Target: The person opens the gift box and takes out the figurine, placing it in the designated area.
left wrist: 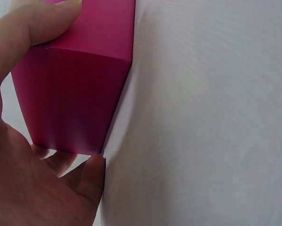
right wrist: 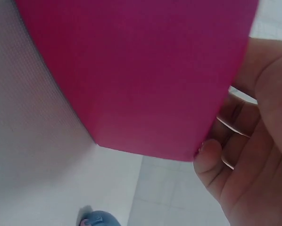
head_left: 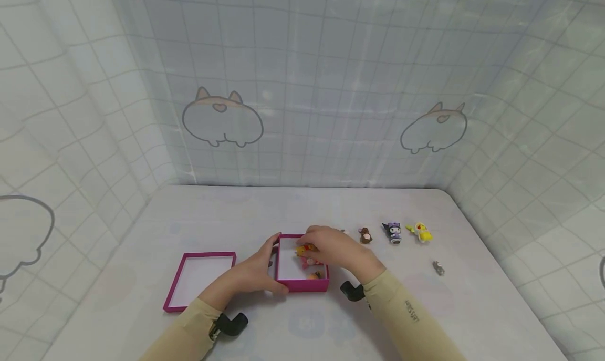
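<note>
With 12 o'clock away from the person, a magenta box (head_left: 307, 286) sits near the middle of the surface (head_left: 264, 208), mouth up, walls running 12-to-6 and 3-to-9. Its opening looks nearly square, so I cannot tell a long axis. It is smooth and glossy outside, white within. The left hand (head_left: 252, 271) grips its 9 o'clock side, thumb on the near wall. The right hand (head_left: 337, 250) reaches over the 3 o'clock wall; I cannot tell whether its fingers grasp anything. Just under them lies a yellow-orange figure (head_left: 300, 251), with a pink figure (head_left: 309, 262) nearer and an orange-brown figure (head_left: 315, 275) towards 5 o'clock inside. A shallow magenta-rimmed lid (head_left: 208, 254), white inside, rests at 9 o'clock from the box. Around 2 o'clock stand brown (head_left: 365, 236), purple-and-black (head_left: 394, 233) and yellow (head_left: 423, 233) figures; a grey one (head_left: 438, 268) lies at 3.
</note>
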{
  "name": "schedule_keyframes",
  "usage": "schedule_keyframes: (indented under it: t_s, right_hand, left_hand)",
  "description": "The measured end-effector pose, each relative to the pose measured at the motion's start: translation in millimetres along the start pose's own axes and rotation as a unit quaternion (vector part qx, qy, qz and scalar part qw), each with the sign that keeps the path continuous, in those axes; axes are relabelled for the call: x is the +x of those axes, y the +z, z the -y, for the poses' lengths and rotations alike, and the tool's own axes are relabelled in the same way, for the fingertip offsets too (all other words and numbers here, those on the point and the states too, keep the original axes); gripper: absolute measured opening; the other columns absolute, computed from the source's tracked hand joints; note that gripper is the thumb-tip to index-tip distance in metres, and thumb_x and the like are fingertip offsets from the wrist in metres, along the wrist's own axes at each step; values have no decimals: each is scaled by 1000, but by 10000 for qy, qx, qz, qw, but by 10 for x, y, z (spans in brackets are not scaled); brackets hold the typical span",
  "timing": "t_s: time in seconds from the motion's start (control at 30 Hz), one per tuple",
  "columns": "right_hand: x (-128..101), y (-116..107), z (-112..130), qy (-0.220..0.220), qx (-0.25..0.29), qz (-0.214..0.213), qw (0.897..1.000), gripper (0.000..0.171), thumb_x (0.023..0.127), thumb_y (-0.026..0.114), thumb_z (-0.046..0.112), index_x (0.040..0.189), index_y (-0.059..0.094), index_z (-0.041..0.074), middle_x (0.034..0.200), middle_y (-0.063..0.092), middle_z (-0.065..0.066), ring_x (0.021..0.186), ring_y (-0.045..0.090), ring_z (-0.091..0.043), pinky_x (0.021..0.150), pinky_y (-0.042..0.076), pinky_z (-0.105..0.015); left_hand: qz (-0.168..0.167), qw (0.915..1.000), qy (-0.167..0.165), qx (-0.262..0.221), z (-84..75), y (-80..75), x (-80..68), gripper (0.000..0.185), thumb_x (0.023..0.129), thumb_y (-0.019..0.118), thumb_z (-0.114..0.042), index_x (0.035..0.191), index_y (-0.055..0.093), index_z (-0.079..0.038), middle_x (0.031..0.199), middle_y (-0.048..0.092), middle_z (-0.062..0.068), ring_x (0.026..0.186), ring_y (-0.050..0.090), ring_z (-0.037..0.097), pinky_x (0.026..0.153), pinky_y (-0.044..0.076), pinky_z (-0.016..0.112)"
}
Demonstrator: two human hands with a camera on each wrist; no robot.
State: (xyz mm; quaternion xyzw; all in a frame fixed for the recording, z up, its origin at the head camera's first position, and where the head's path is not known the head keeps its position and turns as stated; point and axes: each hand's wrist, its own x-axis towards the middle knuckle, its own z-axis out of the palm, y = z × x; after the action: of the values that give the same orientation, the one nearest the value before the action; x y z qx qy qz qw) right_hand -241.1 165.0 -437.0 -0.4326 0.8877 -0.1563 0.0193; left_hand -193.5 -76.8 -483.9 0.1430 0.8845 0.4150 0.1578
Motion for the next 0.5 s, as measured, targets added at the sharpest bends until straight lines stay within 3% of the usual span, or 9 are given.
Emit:
schedule_keyframes:
  t_s: [0.3, 0.5]
  right_hand:
    - [64, 51, 78, 12, -847, 46, 9964, 27, 89, 76, 24, 115, 73, 15, 93, 58, 8, 80, 53, -6, 76, 51, -21]
    - [98, 74, 133, 98, -1485, 186, 9887, 21, 90, 75, 26, 109, 74, 17, 91, 60, 6, 77, 54, -7, 73, 52, -23]
  left_hand:
    - [12, 10000, -9, -44, -5, -8, -9, 136, 57, 93, -48, 158, 6, -20, 160, 21, 6, 140, 34, 29, 110, 34, 53]
    - [50, 9999, 45, -88, 7, -6, -5, 136, 58, 93, -48, 158, 5, -21, 160, 21, 6, 140, 35, 30, 110, 35, 52]
